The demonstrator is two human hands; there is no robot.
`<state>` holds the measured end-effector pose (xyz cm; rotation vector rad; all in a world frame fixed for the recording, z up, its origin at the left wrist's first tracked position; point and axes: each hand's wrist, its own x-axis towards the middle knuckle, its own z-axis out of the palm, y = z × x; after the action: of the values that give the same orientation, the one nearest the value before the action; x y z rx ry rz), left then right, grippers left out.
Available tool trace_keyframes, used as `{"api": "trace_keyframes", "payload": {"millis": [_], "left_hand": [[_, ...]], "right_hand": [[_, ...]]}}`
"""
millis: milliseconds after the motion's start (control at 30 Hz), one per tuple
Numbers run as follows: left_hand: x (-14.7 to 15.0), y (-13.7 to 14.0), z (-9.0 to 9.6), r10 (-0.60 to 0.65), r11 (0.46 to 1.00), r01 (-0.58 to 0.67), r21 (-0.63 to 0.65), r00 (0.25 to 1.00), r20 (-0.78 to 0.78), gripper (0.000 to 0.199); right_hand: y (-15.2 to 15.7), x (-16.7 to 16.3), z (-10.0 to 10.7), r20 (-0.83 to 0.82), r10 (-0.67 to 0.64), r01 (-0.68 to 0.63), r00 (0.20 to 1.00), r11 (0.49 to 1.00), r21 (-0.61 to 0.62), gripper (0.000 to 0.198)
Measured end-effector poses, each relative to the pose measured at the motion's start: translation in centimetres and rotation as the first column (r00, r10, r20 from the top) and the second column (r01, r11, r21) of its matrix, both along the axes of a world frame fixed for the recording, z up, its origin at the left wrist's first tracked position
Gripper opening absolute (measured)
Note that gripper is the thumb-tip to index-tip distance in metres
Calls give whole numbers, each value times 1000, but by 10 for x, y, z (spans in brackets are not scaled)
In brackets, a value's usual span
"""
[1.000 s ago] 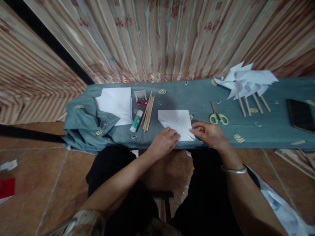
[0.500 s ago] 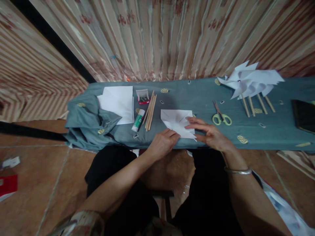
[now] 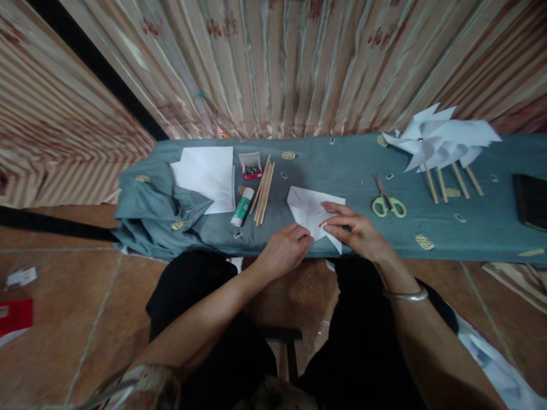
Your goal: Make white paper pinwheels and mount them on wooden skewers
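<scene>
A white sheet of paper lies on the cloth in front of me, with cuts in it and a pointed flap sticking out at its lower right. My left hand is closed on the paper's near left edge, its fingertips pressed together. Above the paper's right part is my right hand, thumb and forefinger bent toward each other at its surface. Whether a flap is pinched between them is hard to make out. Green-handled scissors rest to the right of this hand.
Left of the paper lie wooden sticks, a glue stick, a small open box of metal pins and stacked white paper. Finished paper pinwheels on sticks lie at the right, near a dark object. A curtain hangs behind.
The paper has turned clockwise, and its flap now points down toward me. My right hand's thumb and forefinger have come closer together and moved in over the paper.
</scene>
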<state>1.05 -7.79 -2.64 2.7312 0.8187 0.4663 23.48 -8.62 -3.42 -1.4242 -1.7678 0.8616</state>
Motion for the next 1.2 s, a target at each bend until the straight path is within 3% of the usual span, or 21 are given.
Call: {"api": "trace_keyframes", "payload": {"millis": [133, 267, 400, 1200], "left_hand": [[0, -2, 0, 39, 999, -38, -12, 999, 11, 20], [1, -4, 2, 46, 999, -46, -21, 999, 5, 36], [1, -2, 1, 23, 1000, -23, -18, 1000, -1, 28], [3, 0, -4, 36, 999, -35, -36, 999, 4, 26]], "right_hand": [[2, -13, -8, 69, -98, 90, 993, 990, 107, 19], [4, -19, -11, 132, -168, 144, 977, 973, 178, 13], [5, -20, -13, 180, -200, 160, 963, 964, 213, 12], [8, -25, -17, 205, -267, 222, 942, 950, 219, 8]]}}
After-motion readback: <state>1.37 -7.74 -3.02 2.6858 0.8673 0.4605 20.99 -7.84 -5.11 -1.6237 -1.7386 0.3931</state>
